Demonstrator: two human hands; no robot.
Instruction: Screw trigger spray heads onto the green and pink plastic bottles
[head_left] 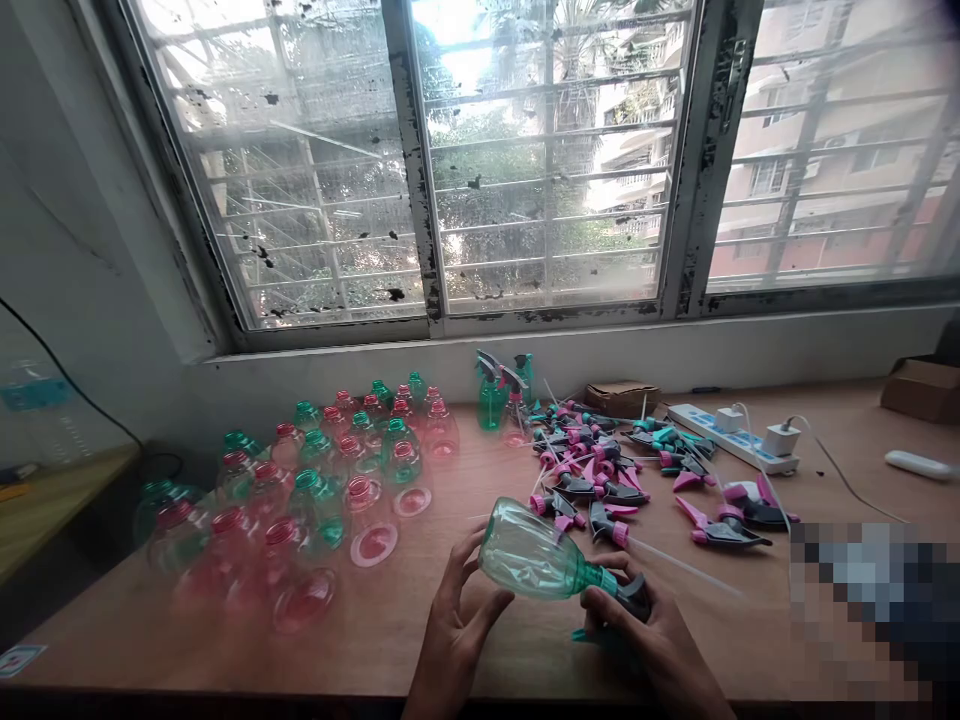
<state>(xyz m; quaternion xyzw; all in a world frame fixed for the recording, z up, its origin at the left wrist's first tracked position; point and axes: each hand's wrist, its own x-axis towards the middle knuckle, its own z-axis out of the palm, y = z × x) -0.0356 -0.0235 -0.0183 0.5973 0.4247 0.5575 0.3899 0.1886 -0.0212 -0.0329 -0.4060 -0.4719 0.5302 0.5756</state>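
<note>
In the head view, your left hand [457,612] cups the wide end of a clear green plastic bottle [534,555], fingers curled up behind it and thumb in front. Your right hand [649,632] is closed around the dark trigger sprayer head [634,594] at the bottle's neck. The bottle lies on its side, held just above the near edge of the table [465,470], neck pointing right. A teal collar [604,580] sits where the head meets the neck, so this looks like the fitting stage. Whether the collar is fully seated cannot be told, as your fingers hide part of it. Tightening it would call for the left hand to hold the body steady while the right turns the collar squarely on the thread. To your left stands a crowd of empty pink and green bottles [322,480], some blurred at the edge. Ahead lies a loose heap of trigger sprayers [619,470] in pink, teal and grey. 1 loose sprayer [720,532] lies just beyond your right hand, its thin dip tube [679,563] running towards your fingers, near enough to be snagged. 2 capped spray bottles [499,395] stand by the wall under the window [547,150]. A power strip [731,432] with a charger [780,438] and a small cardboard box [622,397] lie further back, well apart from your hands.
</note>
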